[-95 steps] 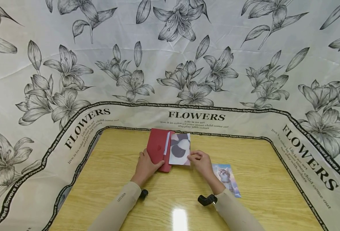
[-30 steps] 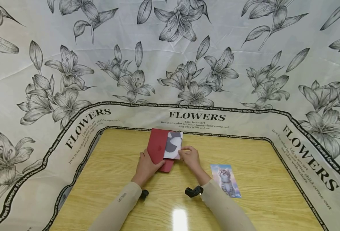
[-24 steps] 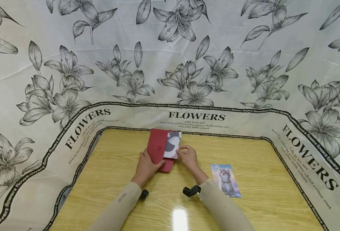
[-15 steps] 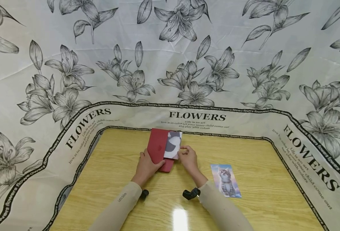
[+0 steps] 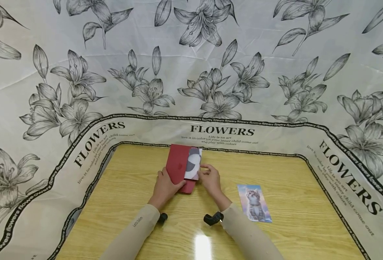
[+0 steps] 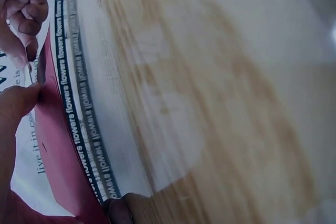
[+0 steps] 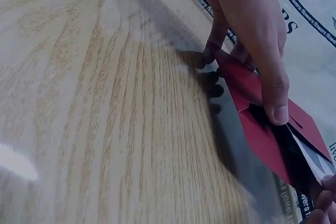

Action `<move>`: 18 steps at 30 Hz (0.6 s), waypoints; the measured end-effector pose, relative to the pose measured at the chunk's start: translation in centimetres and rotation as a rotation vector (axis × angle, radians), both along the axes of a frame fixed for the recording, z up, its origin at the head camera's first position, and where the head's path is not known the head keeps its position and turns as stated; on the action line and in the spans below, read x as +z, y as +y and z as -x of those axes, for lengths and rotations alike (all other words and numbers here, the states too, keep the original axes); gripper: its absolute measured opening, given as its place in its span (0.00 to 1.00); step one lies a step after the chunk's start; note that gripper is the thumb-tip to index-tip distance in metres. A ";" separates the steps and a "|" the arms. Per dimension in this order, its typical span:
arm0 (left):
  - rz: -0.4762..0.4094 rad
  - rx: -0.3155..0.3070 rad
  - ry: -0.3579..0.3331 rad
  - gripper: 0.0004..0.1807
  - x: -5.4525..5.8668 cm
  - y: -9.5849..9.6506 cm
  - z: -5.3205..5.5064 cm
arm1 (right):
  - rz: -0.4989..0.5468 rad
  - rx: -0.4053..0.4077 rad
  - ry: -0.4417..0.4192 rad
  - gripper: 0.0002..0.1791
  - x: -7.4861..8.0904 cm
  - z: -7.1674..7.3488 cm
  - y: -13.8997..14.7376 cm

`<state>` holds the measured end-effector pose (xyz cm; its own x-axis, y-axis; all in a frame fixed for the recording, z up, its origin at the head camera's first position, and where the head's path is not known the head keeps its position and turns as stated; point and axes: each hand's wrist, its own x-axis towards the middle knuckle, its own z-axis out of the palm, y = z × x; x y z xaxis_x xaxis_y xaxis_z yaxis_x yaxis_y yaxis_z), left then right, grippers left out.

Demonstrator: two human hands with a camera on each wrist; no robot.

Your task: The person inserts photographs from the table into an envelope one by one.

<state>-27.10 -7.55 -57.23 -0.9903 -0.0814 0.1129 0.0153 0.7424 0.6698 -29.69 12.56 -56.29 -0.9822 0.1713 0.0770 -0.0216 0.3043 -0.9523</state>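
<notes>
A red envelope [image 5: 176, 164] is held at a slant near the table's back edge. My left hand [image 5: 165, 189] grips its lower left part, with the thumb over the front and fingers at the outer edge. A picture card [image 5: 193, 164] in grey and white sits partly inside the envelope and sticks out on the right. My right hand [image 5: 211, 180] pinches the card's right edge near its lower corner. In the right wrist view the envelope's mouth gapes dark below the left thumb [image 7: 275, 95], and the card [image 7: 315, 167] runs into it.
A card with a kitten picture [image 5: 254, 204] lies face up on the wooden table [image 5: 285, 177], right of my right forearm. White flower-printed cloth [image 5: 224, 133] rises behind and along both sides. A bright reflection shows on the front of the tabletop.
The grey and white card has moved left, deeper into the envelope, with my right hand following. A white sheet in the envelope's mouth, seen earlier, is now hidden. My left hand has stayed put.
</notes>
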 end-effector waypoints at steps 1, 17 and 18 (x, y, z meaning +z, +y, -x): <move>0.000 0.000 0.002 0.59 0.0 0.0 0.0 | 0.001 -0.001 0.000 0.16 0.0 0.0 -0.1; -0.004 -0.002 -0.003 0.59 0.1 -0.1 -0.1 | -0.058 0.009 -0.001 0.17 0.0 0.8 -1.9; -0.005 -0.002 0.001 0.59 0.1 -0.1 -0.1 | -0.066 0.011 0.001 0.17 -0.1 0.8 -1.9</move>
<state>-27.03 -7.60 -57.14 -0.9903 -0.0801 0.1133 0.0173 0.7391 0.6734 -30.48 10.65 -56.36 -0.9840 0.1549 0.0883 -0.0258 0.3660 -0.9303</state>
